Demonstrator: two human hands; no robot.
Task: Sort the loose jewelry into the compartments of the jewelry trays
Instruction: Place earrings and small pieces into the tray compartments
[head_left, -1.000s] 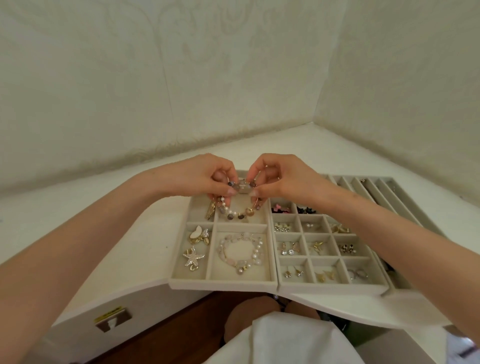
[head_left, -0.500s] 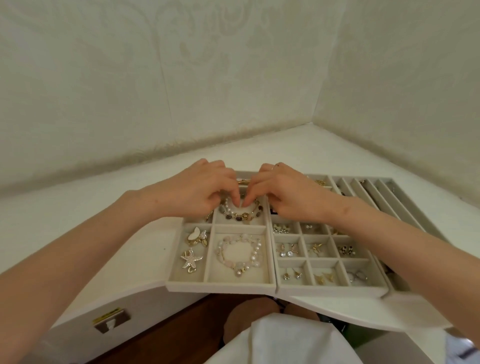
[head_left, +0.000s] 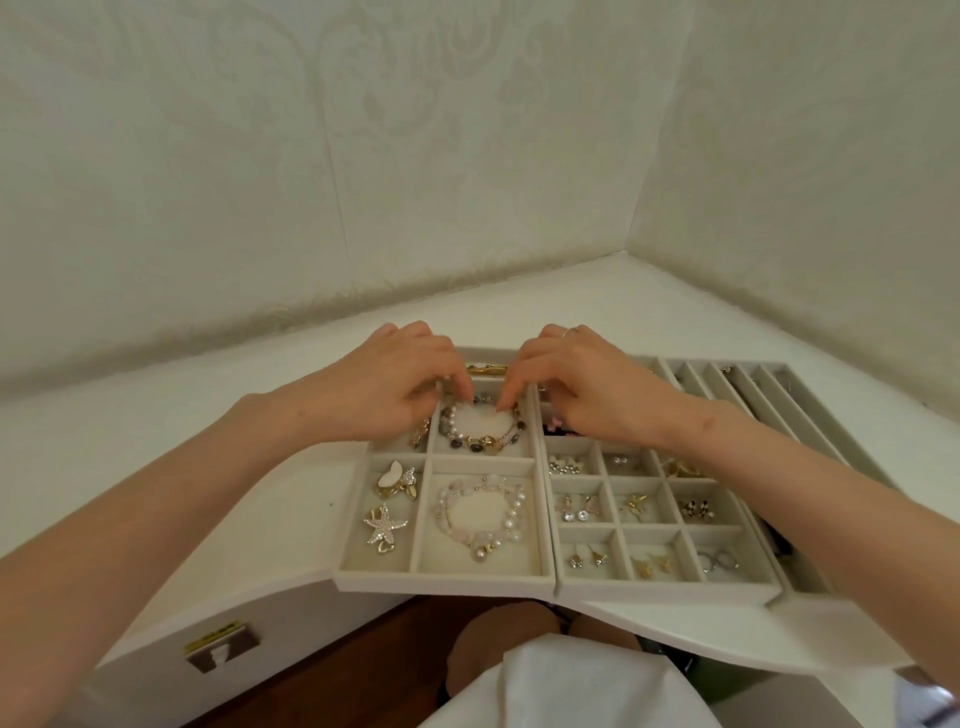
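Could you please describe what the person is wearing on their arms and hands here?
Both forearms are bare, with no sleeves, watch or wrist bands in view. The left hand wears nothing visible. The right hand has a thin pale ring on one finger.

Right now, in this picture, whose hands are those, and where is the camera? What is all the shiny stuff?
The camera sits on a person's head and looks down, so you see their own two bare hands. The left hand and right hand reach into a grey tray on a white table. Their fingertips touch a beaded bracelet lying in a far compartment; whether they pinch it is unclear. Nearer lie a pearl bracelet and a starfish brooch. The next tray holds earrings.
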